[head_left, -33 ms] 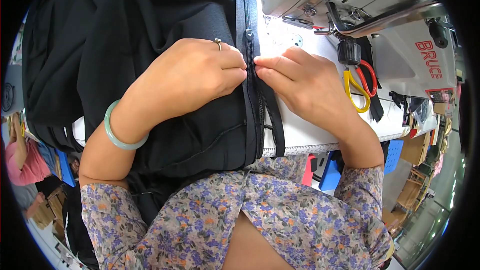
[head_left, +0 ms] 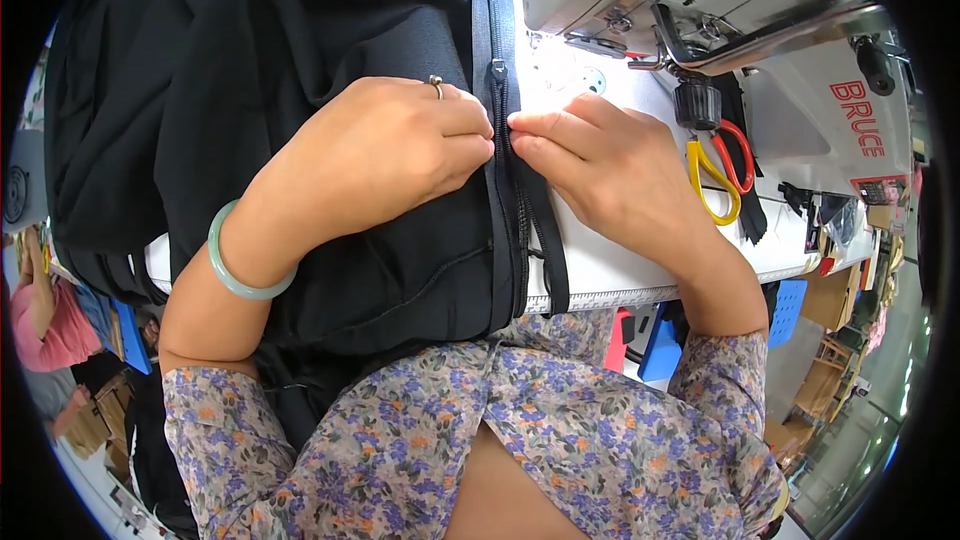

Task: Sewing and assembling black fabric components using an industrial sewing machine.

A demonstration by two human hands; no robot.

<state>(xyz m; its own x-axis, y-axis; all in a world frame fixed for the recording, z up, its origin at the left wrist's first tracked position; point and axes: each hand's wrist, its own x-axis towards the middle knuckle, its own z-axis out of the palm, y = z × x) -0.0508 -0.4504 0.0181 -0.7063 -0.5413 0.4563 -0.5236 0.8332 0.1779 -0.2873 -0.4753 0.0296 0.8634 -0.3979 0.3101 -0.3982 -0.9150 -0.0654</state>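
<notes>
A black zipper (head_left: 498,100) runs away from me along the right edge of a large black garment (head_left: 330,30). Its pull and slider (head_left: 498,68) sit beyond my fingers. Below my hands the two zipper tapes spread apart toward the table's front edge. My left hand (head_left: 390,140), with a ring and a pale green bangle on the arm, lies over the cloth and pinches the zipper's left side. From the other side, my right hand (head_left: 610,155) pinches its right tape. Both sets of fingertips nearly meet at the teeth; the exact grip under them is hidden.
A sewing machine (head_left: 800,110) stands at the right and far side of the white table (head_left: 610,270). Scissors with red and yellow handles (head_left: 715,180) lie beside my right wrist. A ruler strip (head_left: 620,300) lines the front edge. A person in pink (head_left: 50,330) is at far left.
</notes>
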